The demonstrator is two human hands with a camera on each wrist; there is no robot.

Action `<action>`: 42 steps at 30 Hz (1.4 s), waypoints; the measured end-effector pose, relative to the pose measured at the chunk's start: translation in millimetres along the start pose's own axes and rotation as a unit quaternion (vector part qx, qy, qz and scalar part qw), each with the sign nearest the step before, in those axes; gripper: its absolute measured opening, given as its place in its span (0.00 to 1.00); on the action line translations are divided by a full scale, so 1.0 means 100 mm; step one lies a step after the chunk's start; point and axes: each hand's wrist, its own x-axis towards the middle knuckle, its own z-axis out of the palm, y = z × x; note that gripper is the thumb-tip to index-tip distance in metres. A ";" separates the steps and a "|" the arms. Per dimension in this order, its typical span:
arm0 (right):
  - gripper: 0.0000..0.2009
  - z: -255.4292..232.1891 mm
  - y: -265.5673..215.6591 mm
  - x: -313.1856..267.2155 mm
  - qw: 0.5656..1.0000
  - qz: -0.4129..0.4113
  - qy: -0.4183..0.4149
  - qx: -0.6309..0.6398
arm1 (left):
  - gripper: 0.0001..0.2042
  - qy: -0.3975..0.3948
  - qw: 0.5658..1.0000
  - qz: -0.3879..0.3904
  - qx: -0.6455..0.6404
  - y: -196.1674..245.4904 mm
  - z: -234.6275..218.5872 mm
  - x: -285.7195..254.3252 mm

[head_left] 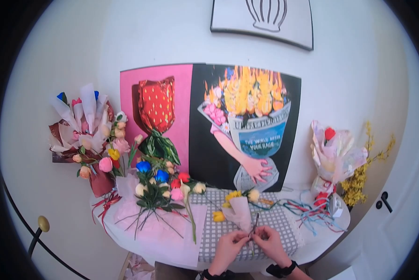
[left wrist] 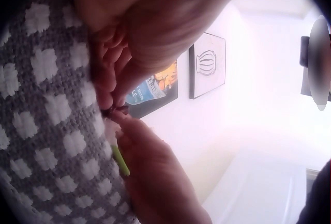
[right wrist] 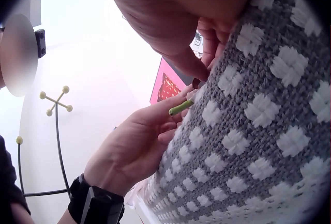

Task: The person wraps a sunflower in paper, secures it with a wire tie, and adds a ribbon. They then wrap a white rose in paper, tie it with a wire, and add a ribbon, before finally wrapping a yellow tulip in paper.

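Note:
A small bouquet of yellow flowers [head_left: 233,197] in pale pink wrapping paper [head_left: 240,213] lies on the grey-and-white checked cloth [head_left: 277,223]. Both hands meet at its gathered lower end. There my left hand [head_left: 232,246] pinches a thin dark ribbon [right wrist: 195,83] between thumb and fingertips. My right hand [head_left: 271,242] pinches the same ribbon from the other side, and one dark end sticks up between the hands. Below the fingers a cut green stem [left wrist: 120,161] pokes out of the paper. The ribbon's crossing is mostly hidden by the fingertips.
Left on the table lie loose flowers [head_left: 162,176] with long stems over pink paper [head_left: 191,252]. A larger bouquet [head_left: 90,121] stands behind them. At right are tangled ribbons [head_left: 307,212] and another wrapped bouquet [head_left: 333,158]. Two pictures [head_left: 209,140] lean on the wall.

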 end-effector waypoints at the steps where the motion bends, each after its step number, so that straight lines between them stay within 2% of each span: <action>1: 0.06 0.01 0.04 -0.01 0.999 0.004 0.000 0.047 | 0.10 0.009 1.000 -0.011 0.021 0.02 0.01 -0.01; 3: 0.06 -0.02 0.04 -0.01 0.996 -0.007 -0.001 0.091 | 0.10 0.023 0.999 -0.007 0.041 0.07 0.04 -0.03; 5: 0.06 -0.07 -0.05 -0.05 0.998 -0.032 -0.056 0.004 | 0.11 0.033 0.994 0.038 0.094 0.13 0.06 -0.09; 6: 0.06 -0.07 -0.13 -0.07 0.997 -0.048 -0.055 0.003 | 0.11 0.038 0.993 0.052 0.095 0.11 0.07 -0.10; 8: 0.04 -0.01 -0.29 -0.14 0.992 -0.037 -0.075 0.096 | 0.07 0.051 0.996 0.035 0.068 0.15 0.06 -0.10; 9: 0.04 0.00 -0.31 -0.14 0.991 -0.004 -0.078 0.105 | 0.08 0.052 0.995 0.027 0.086 0.23 0.05 -0.13; 10: 0.04 0.00 -0.38 -0.15 0.991 -0.013 -0.081 0.106 | 0.08 0.057 0.994 0.035 0.088 0.29 0.04 -0.15; 12: 0.05 -0.02 -0.49 -0.17 0.990 0.013 -0.081 0.118 | 0.08 0.020 0.998 -0.050 -0.035 0.30 0.03 -0.16; 14: 0.06 -0.02 -0.46 -0.16 0.987 0.017 -0.086 0.131 | 0.09 0.025 0.999 -0.017 -0.019 0.35 0.02 -0.13; 16: 0.06 0.01 -0.45 -0.18 0.987 0.049 -0.054 0.145 | 0.09 -0.027 0.997 -0.004 -0.067 0.44 0.00 -0.16; 17: 0.06 0.02 -0.43 -0.17 0.986 0.051 -0.052 0.150 | 0.10 -0.036 0.988 -0.012 -0.149 0.25 0.03 -0.10; 18: 0.06 0.02 -0.38 -0.14 0.993 -0.013 -0.043 0.112 | 0.10 -0.037 0.988 -0.019 -0.146 0.05 0.03 -0.08; 19: 0.07 0.03 -0.34 -0.12 0.994 -0.074 -0.034 0.072 | 0.10 -0.031 0.984 -0.044 -0.170 0.06 0.04 -0.10; 20: 0.07 0.05 -0.30 -0.13 0.995 -0.062 -0.034 0.074 | 0.11 -0.025 0.978 -0.072 -0.195 0.06 0.05 -0.11; 21: 0.08 0.07 -0.28 -0.13 0.994 -0.025 -0.016 0.103 | 0.08 -0.056 0.990 -0.056 -0.117 0.05 0.01 -0.08; 22: 0.10 0.08 -0.24 -0.12 0.991 0.014 0.004 0.131 | 0.08 -0.058 0.989 -0.070 -0.119 0.06 -0.03 -0.05; 24: 0.09 0.01 -0.17 -0.08 0.991 0.059 -0.021 0.122 | 0.10 -0.065 0.994 -0.076 0.051 0.09 -0.07 0.00; 25: 0.08 -0.02 -0.18 -0.07 0.994 0.048 -0.028 0.096 | 0.10 -0.075 0.992 -0.093 0.050 0.07 -0.06 0.01; 27: 0.06 -0.06 -0.13 -0.06 0.995 0.065 -0.024 0.076 | 0.10 -0.052 0.996 -0.066 -0.002 0.01 -0.03 -0.01; 29: 0.06 -0.07 -0.07 -0.03 0.999 -0.007 -0.034 0.029 | 0.10 -0.062 0.994 -0.084 0.012 0.04 -0.03 0.01; 31: 0.07 -0.08 -0.13 -0.02 0.998 0.008 -0.028 0.051 | 0.09 -0.062 0.993 -0.100 0.027 0.09 -0.02 0.01; 33: 0.07 -0.07 -0.14 -0.02 0.997 0.017 -0.027 0.073 | 0.09 -0.045 0.996 -0.079 -0.016 0.14 0.01 0.03; 36: 0.08 -0.07 -0.12 -0.02 0.995 0.051 -0.019 0.085 | 0.08 -0.059 0.991 -0.120 -0.025 0.18 -0.04 0.09; 38: 0.08 -0.07 -0.12 0.00 0.995 0.038 -0.022 0.087 | 0.08 -0.079 0.985 -0.140 -0.056 0.25 -0.10 0.17; 40: 0.08 -0.08 -0.08 0.02 0.994 0.041 -0.023 0.098 | 0.07 -0.142 0.967 -0.191 -0.088 0.29 -0.16 0.26; 42: 0.09 -0.10 -0.06 0.03 0.990 0.066 -0.040 0.120 | 0.07 -0.144 0.966 -0.194 -0.088 0.29 -0.16 0.28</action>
